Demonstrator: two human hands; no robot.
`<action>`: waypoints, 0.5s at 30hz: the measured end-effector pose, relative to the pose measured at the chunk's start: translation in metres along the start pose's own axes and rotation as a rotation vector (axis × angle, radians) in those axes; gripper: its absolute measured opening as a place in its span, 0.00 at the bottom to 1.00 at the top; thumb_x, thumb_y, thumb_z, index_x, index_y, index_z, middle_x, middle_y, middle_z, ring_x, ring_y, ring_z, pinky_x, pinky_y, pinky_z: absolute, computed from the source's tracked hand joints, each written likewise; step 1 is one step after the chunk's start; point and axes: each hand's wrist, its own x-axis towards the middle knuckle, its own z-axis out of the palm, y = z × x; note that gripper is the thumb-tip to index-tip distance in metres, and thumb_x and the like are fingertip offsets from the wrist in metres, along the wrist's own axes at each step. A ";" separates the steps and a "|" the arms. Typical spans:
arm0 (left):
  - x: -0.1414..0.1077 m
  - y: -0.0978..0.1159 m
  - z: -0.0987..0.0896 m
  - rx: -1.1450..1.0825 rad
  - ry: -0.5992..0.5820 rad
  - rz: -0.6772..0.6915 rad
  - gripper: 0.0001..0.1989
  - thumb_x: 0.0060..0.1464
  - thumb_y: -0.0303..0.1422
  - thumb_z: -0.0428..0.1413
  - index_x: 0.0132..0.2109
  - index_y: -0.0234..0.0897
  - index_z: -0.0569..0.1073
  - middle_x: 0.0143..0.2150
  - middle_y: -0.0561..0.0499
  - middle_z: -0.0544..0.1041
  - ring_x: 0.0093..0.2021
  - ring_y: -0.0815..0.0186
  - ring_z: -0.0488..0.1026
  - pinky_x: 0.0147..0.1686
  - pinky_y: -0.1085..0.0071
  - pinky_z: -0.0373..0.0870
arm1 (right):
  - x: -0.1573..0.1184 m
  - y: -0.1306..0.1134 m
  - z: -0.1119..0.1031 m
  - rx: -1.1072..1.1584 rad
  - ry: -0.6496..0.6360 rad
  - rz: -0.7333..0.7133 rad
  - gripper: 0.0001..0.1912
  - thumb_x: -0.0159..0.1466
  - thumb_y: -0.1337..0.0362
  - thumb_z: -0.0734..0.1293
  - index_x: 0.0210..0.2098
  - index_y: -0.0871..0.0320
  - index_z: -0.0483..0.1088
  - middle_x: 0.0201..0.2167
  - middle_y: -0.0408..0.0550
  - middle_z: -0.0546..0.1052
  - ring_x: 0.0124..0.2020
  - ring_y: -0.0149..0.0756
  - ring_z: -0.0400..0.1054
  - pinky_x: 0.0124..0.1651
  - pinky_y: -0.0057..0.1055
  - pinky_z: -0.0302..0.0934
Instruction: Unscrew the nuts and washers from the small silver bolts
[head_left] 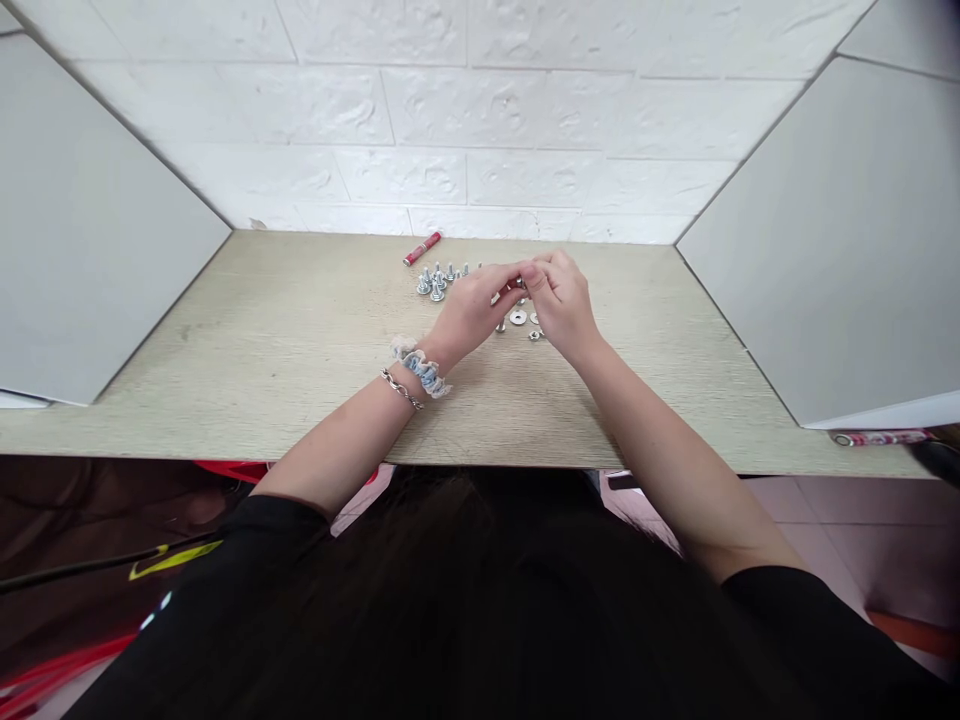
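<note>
My left hand (480,300) and my right hand (562,300) meet above the wooden table, fingertips pinched together. Between them shows a sliver of a small metal fastener (521,284); the fingers hide most of it, so its exact kind is unclear. Just below the hands lie a flat washer (518,317), a nut (535,335) and a bolt (500,326). Another washer (535,318) is partly covered by my right hand. Left of my left hand, several bolts (437,284) stand on their heads with shanks up, with what look like washers on them.
A red tube-like stick (422,249) lies behind the bolts, near the white brick-patterned wall (517,180). Grey-white panels flank the table (300,330) at left (97,230) and right (840,240). Another red-and-white tube (881,438) rests at the right front edge.
</note>
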 end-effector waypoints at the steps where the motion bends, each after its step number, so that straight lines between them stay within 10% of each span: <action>1: 0.000 0.000 0.000 -0.002 0.003 -0.002 0.13 0.59 0.32 0.51 0.49 0.38 0.72 0.39 0.49 0.78 0.37 0.69 0.72 0.39 0.72 0.67 | 0.000 -0.001 0.000 -0.006 -0.005 -0.009 0.27 0.63 0.41 0.50 0.27 0.56 0.65 0.31 0.48 0.64 0.41 0.39 0.61 0.51 0.43 0.56; 10: -0.001 -0.004 0.002 -0.001 0.009 0.011 0.14 0.59 0.33 0.51 0.51 0.37 0.71 0.40 0.48 0.78 0.37 0.68 0.72 0.40 0.70 0.67 | -0.006 -0.006 -0.001 0.041 0.048 -0.122 0.21 0.64 0.49 0.56 0.52 0.52 0.56 0.55 0.52 0.59 0.57 0.44 0.54 0.54 0.47 0.54; 15: -0.001 0.000 0.001 -0.007 0.014 0.025 0.14 0.58 0.33 0.52 0.50 0.38 0.72 0.37 0.50 0.78 0.35 0.70 0.72 0.38 0.72 0.67 | -0.004 -0.006 -0.004 -0.018 0.124 -0.058 0.23 0.65 0.44 0.50 0.42 0.54 0.63 0.45 0.52 0.65 0.54 0.43 0.56 0.55 0.48 0.52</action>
